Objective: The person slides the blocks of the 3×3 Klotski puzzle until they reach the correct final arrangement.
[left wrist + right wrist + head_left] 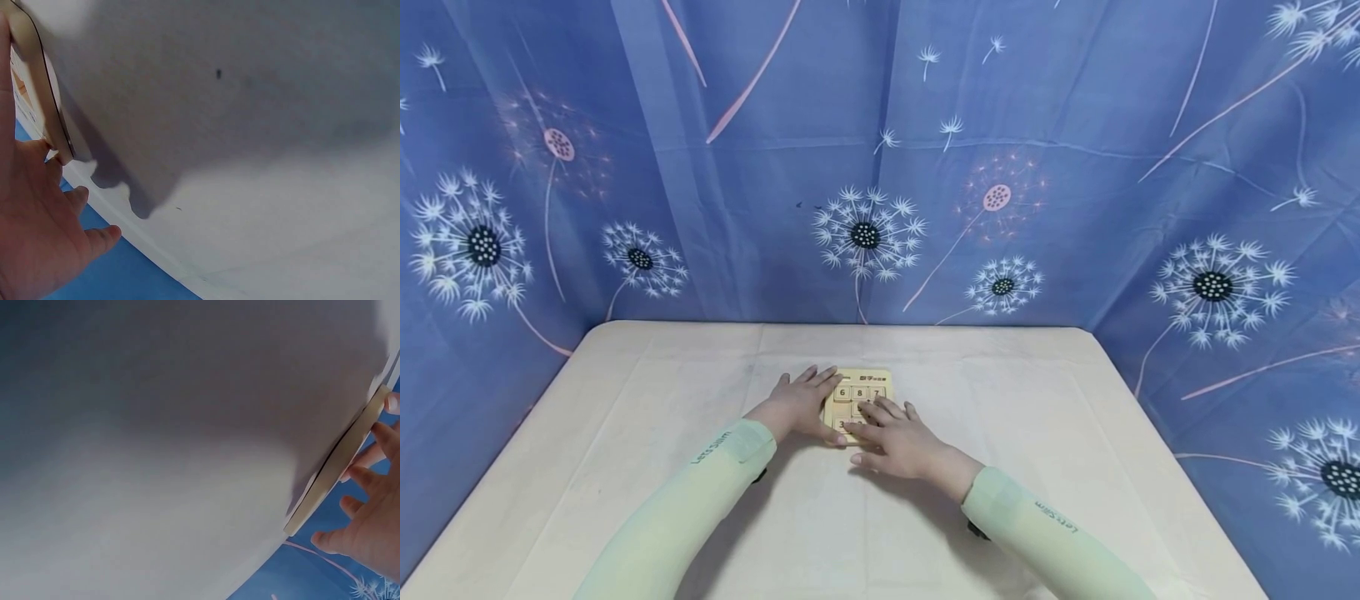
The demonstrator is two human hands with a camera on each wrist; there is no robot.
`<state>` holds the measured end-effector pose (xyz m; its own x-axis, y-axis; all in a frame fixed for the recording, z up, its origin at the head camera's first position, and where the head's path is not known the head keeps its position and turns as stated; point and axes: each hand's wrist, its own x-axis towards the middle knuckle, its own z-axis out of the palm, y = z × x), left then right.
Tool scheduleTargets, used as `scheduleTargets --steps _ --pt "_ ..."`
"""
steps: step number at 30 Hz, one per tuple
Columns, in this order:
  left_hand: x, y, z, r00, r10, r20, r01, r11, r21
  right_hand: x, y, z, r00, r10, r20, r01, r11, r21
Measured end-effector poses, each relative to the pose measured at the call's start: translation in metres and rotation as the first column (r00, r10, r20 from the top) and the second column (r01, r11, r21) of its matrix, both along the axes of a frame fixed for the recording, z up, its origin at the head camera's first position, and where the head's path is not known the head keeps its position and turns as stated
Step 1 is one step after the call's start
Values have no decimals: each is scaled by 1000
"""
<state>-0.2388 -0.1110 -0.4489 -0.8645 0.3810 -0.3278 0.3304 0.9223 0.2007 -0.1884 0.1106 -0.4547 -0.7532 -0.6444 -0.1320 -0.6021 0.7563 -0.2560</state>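
Note:
A yellow number slide puzzle (883,375) lies flat on the table, between both hands. Its top row reads 6, 8, 7, and a 3 tile (842,425) sits at the lower left; the left end of the middle row has no tile. My left hand (800,407) holds the puzzle's left side, thumb at the near corner and fingers toward the far one. Over the right part reaches my right hand (901,442), its extended fingertips on the tiles and covering several of them. The right wrist view shows the puzzle's thick pale edge (337,464) beside that hand.
A cream cloth covers the table (1000,392). Behind it and along both sides hangs a blue curtain (760,208) with dandelion prints. Pale green sleeves (677,508) cover both forearms.

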Motion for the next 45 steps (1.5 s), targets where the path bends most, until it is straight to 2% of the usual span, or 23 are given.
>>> scheduleTargets --steps 7,17,31,38,45 --pt "1 -2 1 1000 -2 -5 2 1000 13 -1 1 1 1000 -2 -29 2 1000 -17" --pt "2 0 2 1000 -6 -5 6 1000 9 -13 -3 1 996 -75 -42 72 995 -73" --pt "2 0 3 1000 -12 -3 12 1000 -1 -27 -10 2 993 -116 -12 116 993 -38" --pt "1 1 1 1000 -3 30 3 1000 0 -33 -10 -2 993 -120 1 120 992 -37" --pt "1 1 2 1000 -5 25 5 1000 -9 -37 -14 -1 993 -119 -7 119 993 -7"
